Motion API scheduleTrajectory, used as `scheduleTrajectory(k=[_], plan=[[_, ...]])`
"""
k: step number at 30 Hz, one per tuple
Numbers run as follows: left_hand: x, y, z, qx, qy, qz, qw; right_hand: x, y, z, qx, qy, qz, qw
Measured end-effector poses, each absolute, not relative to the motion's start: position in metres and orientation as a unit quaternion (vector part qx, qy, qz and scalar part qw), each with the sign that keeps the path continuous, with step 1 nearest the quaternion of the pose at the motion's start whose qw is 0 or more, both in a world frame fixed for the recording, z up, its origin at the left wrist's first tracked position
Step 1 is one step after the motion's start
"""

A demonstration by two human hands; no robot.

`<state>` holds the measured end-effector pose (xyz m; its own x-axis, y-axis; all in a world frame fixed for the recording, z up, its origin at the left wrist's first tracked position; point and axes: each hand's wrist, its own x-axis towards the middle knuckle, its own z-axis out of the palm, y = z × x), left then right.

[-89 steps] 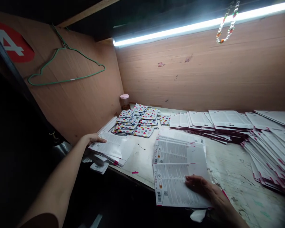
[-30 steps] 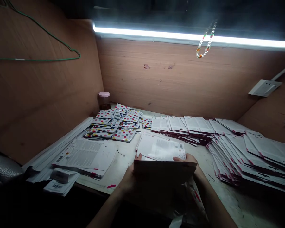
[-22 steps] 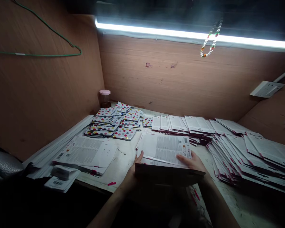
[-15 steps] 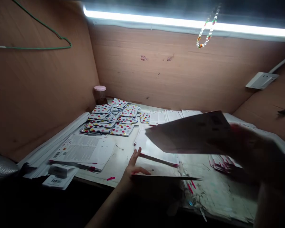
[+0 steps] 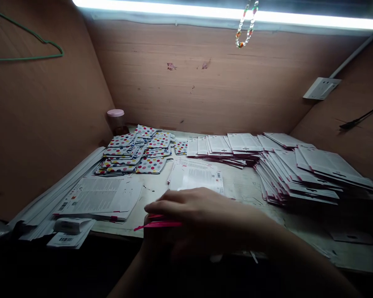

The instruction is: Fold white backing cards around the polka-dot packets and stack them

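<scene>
My right hand [image 5: 195, 207] reaches across the front of the worktable and lies over my left hand, its fingers bent and closed. Bright pink strips [image 5: 161, 224] stick out from under its fingers to the left; whether they are loose or the edge of something larger I cannot tell. My left hand [image 5: 151, 236] is in shadow beneath, with its fingers hidden. Just beyond both hands lies a stack of printed white cards [image 5: 195, 178]. Left of them is another stack of printed cards [image 5: 96, 194] with pink edges.
Polka-dot pouches [image 5: 143, 151] are piled at the back left, near a jar with a pink lid [image 5: 115, 118]. Fanned piles of cards [image 5: 298, 174] cover the right side. Folded labels [image 5: 70, 231] lie at the front left edge. A green hanger [image 5: 27, 58] hangs on the left wall.
The raised card has left my right hand, which has swung left onto my left hand. The thin card edge before my left hand is out of sight. The view has shifted right.
</scene>
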<state>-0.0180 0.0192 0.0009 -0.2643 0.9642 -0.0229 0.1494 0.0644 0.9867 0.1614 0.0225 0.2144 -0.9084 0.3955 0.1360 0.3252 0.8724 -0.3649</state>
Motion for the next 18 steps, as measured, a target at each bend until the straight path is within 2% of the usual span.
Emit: scheduleTrajectory(k=[2,4,5,8,11,13,15,16,18], plan=[[-0.023,0.024,0.002,0.481,0.538,0.556,0.412,0.218,0.022,0.194,-0.210,-0.919,0.240,0.233],[-0.024,0.028,0.003,0.498,0.470,0.591,0.427,0.268,0.023,0.154,-0.295,-0.839,0.251,0.382],[-0.023,0.031,0.003,0.500,0.449,0.598,0.437,0.284,0.023,0.129,-0.349,-0.789,0.272,0.426],[-0.015,0.035,0.001,0.502,0.419,0.606,0.454,0.294,0.024,0.055,-0.450,-0.637,0.387,0.491],[-0.010,0.038,0.003,0.505,0.422,0.655,0.371,0.271,0.024,0.016,-0.498,-0.515,0.409,0.565],[-0.014,0.039,0.009,0.529,0.419,0.687,0.269,0.258,0.023,0.015,-0.496,-0.502,0.407,0.580],[-0.023,0.041,0.016,0.587,0.439,0.657,0.177,0.252,0.022,0.024,-0.473,-0.524,0.427,0.565],[-0.027,0.042,0.020,0.614,0.456,0.627,0.151,0.251,0.022,0.028,-0.461,-0.531,0.434,0.563],[-0.035,0.044,0.026,0.641,0.467,0.587,0.166,0.249,0.022,0.032,-0.451,-0.524,0.443,0.571]])
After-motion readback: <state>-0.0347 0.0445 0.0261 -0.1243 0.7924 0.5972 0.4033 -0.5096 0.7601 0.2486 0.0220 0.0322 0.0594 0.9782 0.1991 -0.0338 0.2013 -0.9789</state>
